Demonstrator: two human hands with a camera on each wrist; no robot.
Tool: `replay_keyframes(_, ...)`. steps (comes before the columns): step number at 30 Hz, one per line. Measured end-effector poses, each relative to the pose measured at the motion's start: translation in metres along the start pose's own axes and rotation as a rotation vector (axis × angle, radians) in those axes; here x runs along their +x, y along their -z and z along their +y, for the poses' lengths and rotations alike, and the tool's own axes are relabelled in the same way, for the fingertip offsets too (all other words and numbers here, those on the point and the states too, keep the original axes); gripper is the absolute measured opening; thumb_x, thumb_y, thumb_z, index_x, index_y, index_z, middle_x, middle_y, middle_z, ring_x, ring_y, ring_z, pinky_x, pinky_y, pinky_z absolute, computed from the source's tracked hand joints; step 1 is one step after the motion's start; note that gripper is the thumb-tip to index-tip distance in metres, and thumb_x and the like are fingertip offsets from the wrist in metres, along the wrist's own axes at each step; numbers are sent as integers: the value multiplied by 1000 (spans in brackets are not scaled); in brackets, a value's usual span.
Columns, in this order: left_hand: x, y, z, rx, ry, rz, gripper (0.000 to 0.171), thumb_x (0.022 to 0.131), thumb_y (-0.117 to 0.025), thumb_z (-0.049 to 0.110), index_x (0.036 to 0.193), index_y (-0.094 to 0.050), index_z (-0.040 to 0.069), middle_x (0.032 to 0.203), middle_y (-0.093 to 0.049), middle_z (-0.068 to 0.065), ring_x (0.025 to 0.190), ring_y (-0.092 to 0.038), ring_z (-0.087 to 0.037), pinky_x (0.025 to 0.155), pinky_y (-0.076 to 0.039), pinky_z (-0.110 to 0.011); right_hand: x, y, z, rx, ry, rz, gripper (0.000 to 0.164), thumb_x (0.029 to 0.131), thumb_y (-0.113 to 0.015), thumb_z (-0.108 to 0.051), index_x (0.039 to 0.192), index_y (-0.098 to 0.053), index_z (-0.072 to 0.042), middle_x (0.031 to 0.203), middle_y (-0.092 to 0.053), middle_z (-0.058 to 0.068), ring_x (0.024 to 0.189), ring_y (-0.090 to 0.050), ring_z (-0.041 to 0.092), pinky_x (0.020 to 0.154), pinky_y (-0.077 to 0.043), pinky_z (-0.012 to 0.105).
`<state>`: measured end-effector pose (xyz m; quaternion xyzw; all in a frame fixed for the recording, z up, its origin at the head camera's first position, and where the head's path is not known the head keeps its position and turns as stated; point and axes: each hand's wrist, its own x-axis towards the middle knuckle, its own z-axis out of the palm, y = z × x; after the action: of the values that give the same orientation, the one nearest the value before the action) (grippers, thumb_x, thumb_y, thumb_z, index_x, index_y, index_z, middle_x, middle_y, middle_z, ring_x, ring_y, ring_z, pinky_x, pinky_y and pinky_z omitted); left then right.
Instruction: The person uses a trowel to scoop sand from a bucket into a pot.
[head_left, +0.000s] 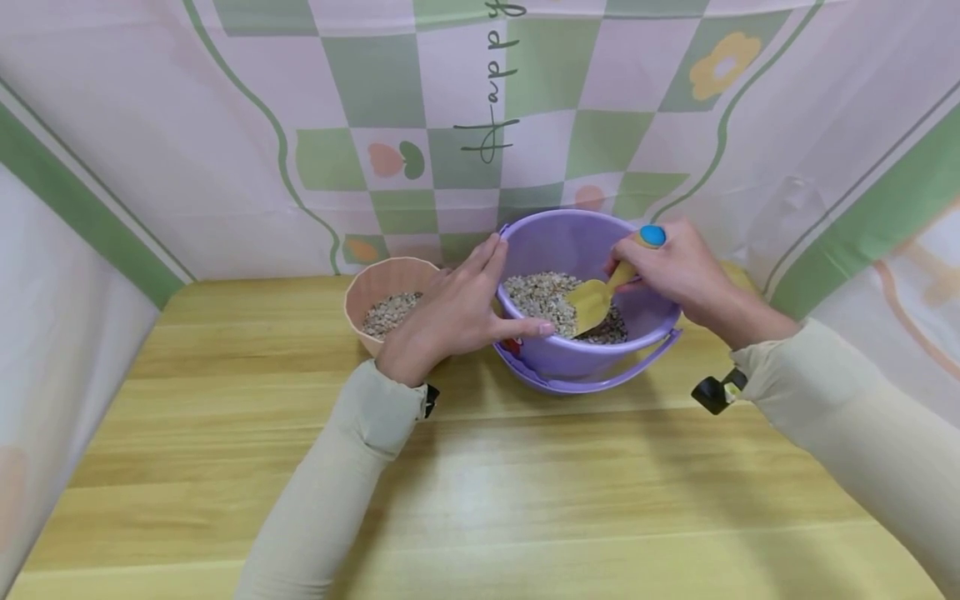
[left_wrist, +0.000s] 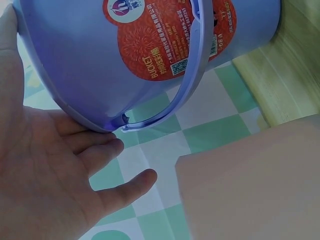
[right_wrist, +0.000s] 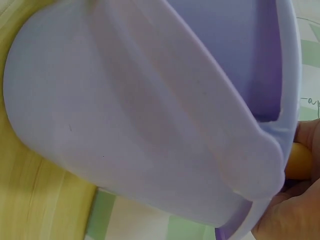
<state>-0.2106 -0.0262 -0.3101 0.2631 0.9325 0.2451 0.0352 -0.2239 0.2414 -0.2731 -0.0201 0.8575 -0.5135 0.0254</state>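
Observation:
A purple bucket [head_left: 581,357] stands on the table with grey-brown grains [head_left: 542,293] inside. My right hand [head_left: 684,265] grips the handle of a yellow toy shovel [head_left: 590,305], which has a blue end; its blade dips into the grains. My left hand [head_left: 457,310] rests on the bucket's left rim with its thumb and fingers spread. In the left wrist view, those fingers lie fairly straight along the bucket [left_wrist: 85,55]. The right wrist view has mostly the bucket's side [right_wrist: 125,125], and only part of the right hand [right_wrist: 290,215] shows.
A pink bowl [head_left: 358,292] holding similar grains stands left of the bucket, partly behind my left hand. The bucket's purple carrying handle [head_left: 622,377] hangs at its front. Behind the wooden table [head_left: 480,500] hangs a green-and-white checked cloth [head_left: 382,83].

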Motion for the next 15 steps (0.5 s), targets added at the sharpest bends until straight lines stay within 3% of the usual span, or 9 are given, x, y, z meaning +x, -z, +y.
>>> replay_keyframes(6,0,0,0,7,5,-1,127,72,-58,86,161,-6,11,167,-3,-8,150,-17,-30,118,-25,-47,-1,-1,0,-1,-2,14,27,94,-58,-12,85,-76,6,72,-74,4,62,-72,20,61,-59,33)
replay_keyframes(15,-1,1,1,-7,12,-3,126,73,-58,85,161,-6,12,167,-3,-7,150,-17,-29,117,-25,-47,1,-7,-3,103,-21,-3,26,94,-59,-11,83,-75,6,77,-75,9,64,-73,20,64,-59,33)
